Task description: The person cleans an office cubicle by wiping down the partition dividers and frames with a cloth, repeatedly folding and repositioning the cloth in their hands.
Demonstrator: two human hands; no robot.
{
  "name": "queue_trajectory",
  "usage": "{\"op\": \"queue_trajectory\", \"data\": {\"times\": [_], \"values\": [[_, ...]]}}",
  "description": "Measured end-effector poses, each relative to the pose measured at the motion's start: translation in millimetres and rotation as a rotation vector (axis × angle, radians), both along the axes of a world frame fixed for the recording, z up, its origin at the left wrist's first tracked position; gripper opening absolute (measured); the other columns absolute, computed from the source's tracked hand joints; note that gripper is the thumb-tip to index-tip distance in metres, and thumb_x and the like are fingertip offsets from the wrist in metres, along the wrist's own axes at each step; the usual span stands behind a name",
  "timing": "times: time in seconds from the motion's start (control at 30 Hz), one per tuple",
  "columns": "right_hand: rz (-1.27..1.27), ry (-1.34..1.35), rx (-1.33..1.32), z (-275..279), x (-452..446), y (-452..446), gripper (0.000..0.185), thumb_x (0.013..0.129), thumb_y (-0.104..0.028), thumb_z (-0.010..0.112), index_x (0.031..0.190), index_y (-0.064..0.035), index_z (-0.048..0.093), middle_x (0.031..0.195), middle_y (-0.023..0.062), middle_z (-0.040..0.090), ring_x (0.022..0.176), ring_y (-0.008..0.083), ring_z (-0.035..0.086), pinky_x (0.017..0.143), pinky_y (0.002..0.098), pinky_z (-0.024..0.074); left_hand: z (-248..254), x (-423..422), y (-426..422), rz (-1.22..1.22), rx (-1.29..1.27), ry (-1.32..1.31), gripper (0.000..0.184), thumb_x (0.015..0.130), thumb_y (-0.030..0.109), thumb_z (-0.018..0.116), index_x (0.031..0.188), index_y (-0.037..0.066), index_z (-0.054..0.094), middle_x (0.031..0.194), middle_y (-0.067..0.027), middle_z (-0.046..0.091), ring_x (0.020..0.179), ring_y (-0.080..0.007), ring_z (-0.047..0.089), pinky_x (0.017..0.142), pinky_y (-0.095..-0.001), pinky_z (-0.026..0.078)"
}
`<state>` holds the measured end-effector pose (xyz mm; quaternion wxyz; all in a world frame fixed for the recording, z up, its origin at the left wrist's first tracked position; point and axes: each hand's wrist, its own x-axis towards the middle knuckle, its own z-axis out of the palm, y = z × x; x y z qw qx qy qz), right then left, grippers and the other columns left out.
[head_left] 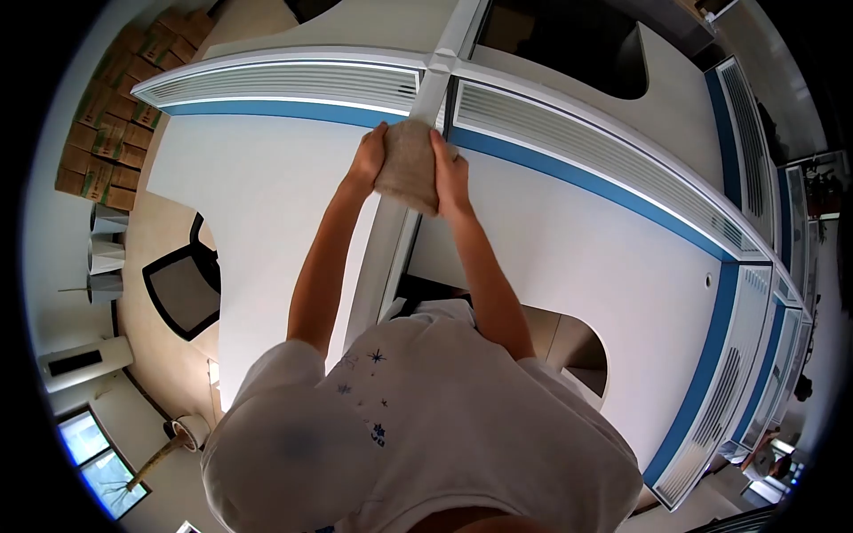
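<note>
Both my arms reach forward over the white divider point(378, 253) between two desks. A folded beige-brown cloth point(409, 167) sits between my hands, its lower edge rounded. My left hand point(366, 158) grips its left side, thumb near the top. On the right side, my right hand point(451, 173) is closed on the same cloth. Just beyond is the junction point(440, 62) of the white partition frames. The cloth hides part of the divider, so I cannot tell whether it touches it.
White desktops point(258, 195) spread on both sides, backed by louvred partitions with blue strips point(586, 191). At left are an office chair point(184, 289), stacked cardboard boxes point(111, 133), bins point(107, 253) and a potted plant point(188, 433).
</note>
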<state>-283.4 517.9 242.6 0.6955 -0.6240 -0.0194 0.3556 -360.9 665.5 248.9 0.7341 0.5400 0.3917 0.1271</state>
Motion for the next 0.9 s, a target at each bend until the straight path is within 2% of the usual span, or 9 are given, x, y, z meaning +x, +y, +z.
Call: {"op": "queue_trajectory", "data": {"times": [0.1,0.27,0.37,0.4,0.5,0.6,0.63,0.77,0.9], "values": [[0.0,0.007,-0.016,13.3,-8.8,-5.4,0.088,0.083,-0.064,0.071,0.122,0.0141,0.057,0.111,0.0187,0.063,0.101,0.0238,0.061,0.09,0.0335,0.0495,16.9,-9.5,-10.6,0.011,0.043,0.011,0.05,0.106,0.036,0.036,0.119,-0.005,0.061,0.105,-0.0155,0.067,0.093,-0.0243,0.066,0.088,-0.0349,0.052],[0.051,-0.133,-0.018,4.7,24.2,16.3,0.082,0.085,-0.059,0.071,0.12,0.014,0.058,0.111,0.0174,0.064,0.1,0.0217,0.06,0.088,0.0313,0.0483,-3.6,15.5,11.9,-0.025,-0.028,-0.056,0.047,0.106,0.033,0.036,0.117,-0.005,0.061,0.103,-0.0144,0.066,0.093,-0.0223,0.064,0.085,-0.0339,0.052],[-0.114,-0.204,0.032,12.1,57.0,40.4,0.083,0.084,-0.06,0.072,0.119,0.0142,0.059,0.113,0.0171,0.063,0.101,0.0216,0.059,0.088,0.0312,0.0479,-10.2,59.6,42.1,-0.052,-0.077,-0.042,0.048,0.106,0.033,0.035,0.117,-0.004,0.061,0.104,-0.0152,0.067,0.093,-0.0241,0.066,0.084,-0.0358,0.054],[-0.093,-0.106,0.044,17.1,71.0,46.7,0.086,0.081,-0.062,0.074,0.12,0.0138,0.059,0.116,0.0184,0.063,0.104,0.0238,0.058,0.09,0.0333,0.0477,-10.0,77.1,51.4,-0.068,-0.09,-0.036,0.048,0.105,0.034,0.034,0.118,-0.004,0.062,0.105,-0.0157,0.067,0.093,-0.0249,0.066,0.085,-0.0366,0.054],[-0.146,-0.114,-0.048,19.1,101.7,65.5,0.094,0.077,-0.064,0.076,0.125,0.0145,0.058,0.121,0.0219,0.063,0.109,0.0289,0.059,0.094,0.0373,0.0468,0.4,116.5,64.1,-0.067,0.061,0.01,0.048,0.105,0.032,0.033,0.121,-0.004,0.06,0.109,-0.0168,0.066,0.094,-0.0258,0.067,0.086,-0.0379,0.055],[-0.261,-0.192,-0.096,22.0,101.4,69.9,0.087,0.076,-0.063,0.076,0.117,0.0128,0.065,0.118,0.0245,0.067,0.109,0.0333,0.063,0.094,0.0378,0.0486,-26.8,130.7,80.2,-0.052,0.073,0.014,0.048,0.104,0.031,0.032,0.125,-0.004,0.058,0.114,-0.0181,0.065,0.095,-0.0267,0.067,0.087,-0.0397,0.055],[-0.21,-0.19,-0.13,27.5,100.7,63.8,0.09,0.075,-0.064,0.076,0.122,0.0116,0.063,0.123,0.0247,0.065,0.115,0.0348,0.061,0.097,0.0378,0.0474,-29.2,130.7,83.1,-0.05,0.139,0.07,0.05,0.104,0.032,0.031,0.127,-0.004,0.057,0.115,-0.0194,0.064,0.096,-0.0278,0.067,0.088,-0.0411,0.055],[-0.179,-0.165,-0.16,12.5,99.1,57.6,0.09,0.075,-0.064,0.076,0.122,0.0123,0.063,0.124,0.0246,0.064,0.116,0.0346,0.061,0.097,0.0382,0.0472,-25.7,119.8,79.5,-0.04,0.132,0.154,0.052,0.103,0.036,0.031,0.128,-0.003,0.057,0.112,-0.0203,0.065,0.095,-0.0291,0.067,0.087,-0.0417,0.055],[-0.128,-0.111,-0.076,1.5,67.0,35.3,0.094,0.075,-0.065,0.076,0.123,0.0141,0.06,0.123,0.0242,0.064,0.113,0.0324,0.061,0.096,0.0391,0.0475,-41.3,84.1,65.3,0.007,0.087,0.044,0.056,0.099,0.04,0.039,0.12,-0.007,0.062,0.108,-0.0223,0.066,0.094,-0.0289,0.066,0.083,-0.0401,0.053]]}}
